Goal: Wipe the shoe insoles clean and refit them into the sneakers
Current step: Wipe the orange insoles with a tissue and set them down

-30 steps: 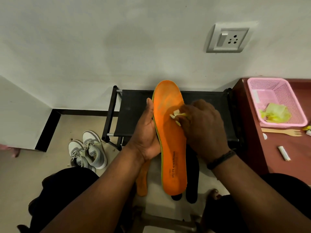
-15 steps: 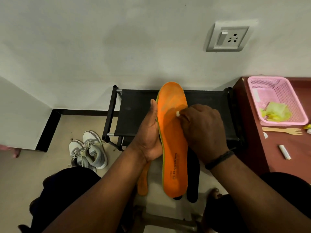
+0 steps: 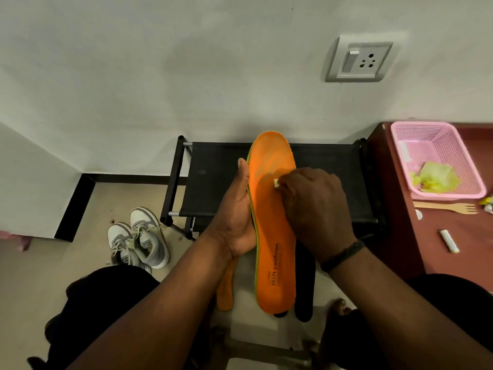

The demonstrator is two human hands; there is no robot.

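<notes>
Orange foam insole (image 3: 272, 236), gripped by left hand (image 3: 237, 222), wiped with crumpled tissue (image 3: 276, 182).

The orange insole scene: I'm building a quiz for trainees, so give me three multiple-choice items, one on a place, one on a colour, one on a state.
1. Where do the sneakers stand?
A. on the floor, left of the black rack
B. in the pink basket
C. on the brown table

2. What colour is the basket?
A. blue
B. pink
C. black

3. How is the orange insole held?
A. lying flat on the floor
B. tucked inside a sneaker
C. gripped by the left hand while the right hand presses a small wipe on it

Key: 1 A, they sit on the floor beside the rack; 2 B, its mesh is pink; 3 C, both hands are on it.
</notes>
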